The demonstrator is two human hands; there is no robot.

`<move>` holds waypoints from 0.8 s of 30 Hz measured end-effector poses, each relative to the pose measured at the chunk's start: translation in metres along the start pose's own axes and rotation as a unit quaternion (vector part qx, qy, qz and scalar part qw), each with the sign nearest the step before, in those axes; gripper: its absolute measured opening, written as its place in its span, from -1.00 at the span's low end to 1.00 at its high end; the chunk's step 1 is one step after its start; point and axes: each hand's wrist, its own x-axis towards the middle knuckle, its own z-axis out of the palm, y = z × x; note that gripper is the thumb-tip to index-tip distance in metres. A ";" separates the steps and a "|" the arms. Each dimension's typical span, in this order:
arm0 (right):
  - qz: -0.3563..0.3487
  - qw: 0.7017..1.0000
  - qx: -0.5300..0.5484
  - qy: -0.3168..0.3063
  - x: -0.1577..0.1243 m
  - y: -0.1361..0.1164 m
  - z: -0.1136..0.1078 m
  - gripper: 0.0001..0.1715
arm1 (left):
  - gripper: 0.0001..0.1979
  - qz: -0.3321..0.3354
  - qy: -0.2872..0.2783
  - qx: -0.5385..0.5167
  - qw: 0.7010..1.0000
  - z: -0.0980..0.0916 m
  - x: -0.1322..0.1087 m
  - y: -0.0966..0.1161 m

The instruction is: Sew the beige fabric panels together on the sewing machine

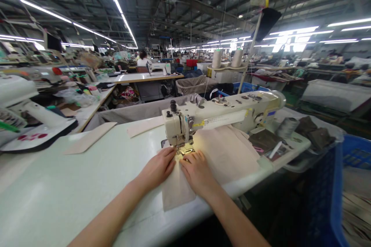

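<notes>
A white sewing machine (223, 114) stands on the pale green table, its needle area lit yellow. Under its foot lies a beige cloth piece (176, 193), which hangs toward the table's front edge. My left hand (160, 165) rests at the left of the needle, fingers together on the cloth. At the right of the needle, my right hand (197, 171) presses the same piece with bent, closed fingers. A larger stack of beige cloth (228, 154) lies to the right, beneath the machine arm.
Beige strips (89, 137) lie on the table (87, 185) at left. Grey thread (286, 127), dark cloth and small tools sit at the right end. A blue crate (336, 189) stands at lower right, another machine (20, 104) at far left, thread cones (216, 59) behind.
</notes>
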 end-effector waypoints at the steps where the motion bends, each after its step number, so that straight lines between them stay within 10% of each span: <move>1: 0.003 1.000 -0.001 0.003 0.000 -0.001 0.001 -0.86 | -0.66 -0.002 -0.001 0.007 1.000 0.000 0.001 0.000; 13: 0.095 0.982 0.099 0.131 -0.052 0.044 -0.039 -0.74 | -0.58 -0.022 -0.059 0.160 0.985 0.013 -0.066 0.094; 24: 0.092 0.992 0.084 -0.002 -0.074 0.037 -0.048 -0.72 | -0.62 -0.174 -0.019 0.190 0.966 -0.019 -0.002 -0.004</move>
